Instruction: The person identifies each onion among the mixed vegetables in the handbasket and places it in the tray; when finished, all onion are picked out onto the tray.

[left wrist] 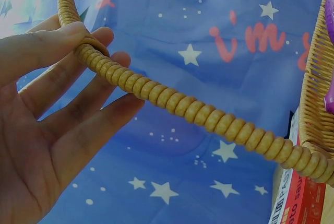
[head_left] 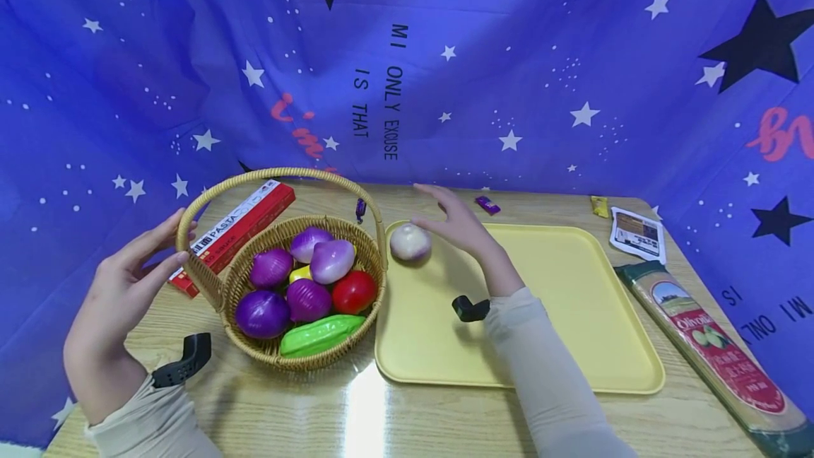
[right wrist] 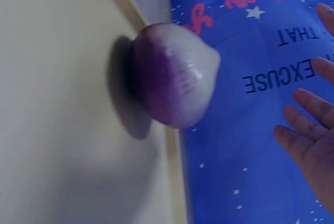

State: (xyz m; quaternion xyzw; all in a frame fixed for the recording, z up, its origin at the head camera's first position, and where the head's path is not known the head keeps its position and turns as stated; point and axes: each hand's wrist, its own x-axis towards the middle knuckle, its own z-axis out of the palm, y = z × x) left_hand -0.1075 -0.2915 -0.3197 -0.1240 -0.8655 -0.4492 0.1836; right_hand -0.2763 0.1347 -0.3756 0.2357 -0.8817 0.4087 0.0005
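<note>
My left hand (head_left: pixel 117 295) pinches the side of a wicker basket's arched handle (left wrist: pixel 177 101), thumb in front and fingers behind it. The wicker basket (head_left: pixel 254 352) holds several purple onions (head_left: pixel 262 314), a white-and-purple onion (head_left: pixel 333 261), a red tomato (head_left: pixel 354 292), a green ridged vegetable (head_left: pixel 322 335) and something yellow, partly hidden. On the left end of the yellow tray (head_left: pixel 572 302) sits another white-and-purple onion (right wrist: pixel 175 75). Just right of it, over the tray, hovers my right hand (head_left: pixel 459 223), fingers spread and nothing in them; a gap shows between hand and onion.
Behind the basket lies a red pasta box (head_left: pixel 254 221). Small purple wrapped candies (head_left: pixel 487 205) and a yellow packet (head_left: pixel 600 206) lie along the back. Right of the tray are a white packet (head_left: pixel 638 235) and a long pasta bag (head_left: pixel 712 345). A blue star-printed cloth (head_left: pixel 509 76) hangs behind.
</note>
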